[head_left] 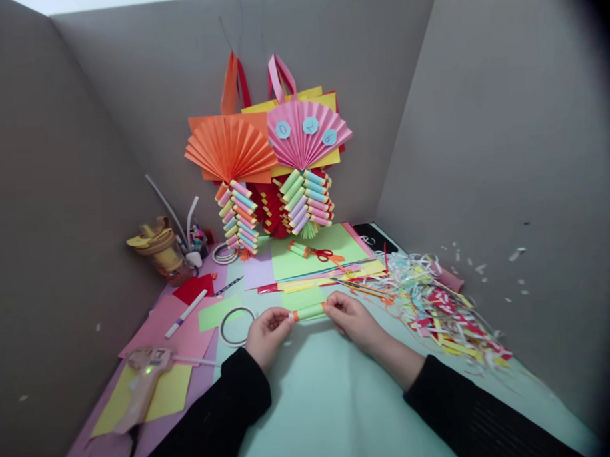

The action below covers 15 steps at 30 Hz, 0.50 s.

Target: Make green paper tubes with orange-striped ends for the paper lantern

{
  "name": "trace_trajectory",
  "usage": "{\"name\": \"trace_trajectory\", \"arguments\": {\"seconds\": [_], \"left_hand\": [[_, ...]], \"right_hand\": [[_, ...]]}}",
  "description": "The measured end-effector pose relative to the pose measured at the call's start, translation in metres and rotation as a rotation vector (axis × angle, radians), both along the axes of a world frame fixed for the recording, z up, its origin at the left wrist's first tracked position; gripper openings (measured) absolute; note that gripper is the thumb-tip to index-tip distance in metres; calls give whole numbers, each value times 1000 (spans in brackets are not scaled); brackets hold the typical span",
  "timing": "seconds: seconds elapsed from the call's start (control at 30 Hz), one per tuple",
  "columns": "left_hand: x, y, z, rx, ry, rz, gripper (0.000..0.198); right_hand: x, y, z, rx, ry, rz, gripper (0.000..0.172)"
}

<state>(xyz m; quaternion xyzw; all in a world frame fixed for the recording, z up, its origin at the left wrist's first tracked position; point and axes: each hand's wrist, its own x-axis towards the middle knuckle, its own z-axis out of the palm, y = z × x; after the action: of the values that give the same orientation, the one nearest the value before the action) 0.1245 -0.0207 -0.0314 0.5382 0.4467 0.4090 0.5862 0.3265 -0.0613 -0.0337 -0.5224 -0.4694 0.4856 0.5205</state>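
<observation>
A small green paper roll with an orange band at its left end is held level between both hands above the pale green table sheet. My left hand pinches the banded left end with closed fingers. My right hand grips the right end, fingers curled. Both arms wear black sleeves.
A glue gun lies front left on yellow paper. A tape ring, a marker, red scissors and coloured sheets lie beyond the hands. Paper scraps pile at the right. Orange and pink fan lanterns stand at the back, a bottle at left.
</observation>
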Motion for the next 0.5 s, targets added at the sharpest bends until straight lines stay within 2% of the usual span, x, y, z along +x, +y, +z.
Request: {"name": "trace_trajectory", "arguments": {"seconds": [0.13, 0.27, 0.37, 0.43, 0.5], "left_hand": [[-8, 7, 3, 34, -18, 99, 36], [-10, 8, 2, 64, -33, 88, 31], [-7, 4, -3, 87, 56, -2, 25], [-5, 1, -6, 132, 186, -90, 20], [-5, -2, -6, 239, 301, -122, 19]], "right_hand": [[19, 3, 3, 64, 44, -97, 33], [39, 7, 6, 153, 128, -230, 29], [44, 9, 6, 162, 241, -296, 30], [42, 9, 4, 148, 273, -277, 30], [37, 7, 2, 143, 268, -239, 29]]}}
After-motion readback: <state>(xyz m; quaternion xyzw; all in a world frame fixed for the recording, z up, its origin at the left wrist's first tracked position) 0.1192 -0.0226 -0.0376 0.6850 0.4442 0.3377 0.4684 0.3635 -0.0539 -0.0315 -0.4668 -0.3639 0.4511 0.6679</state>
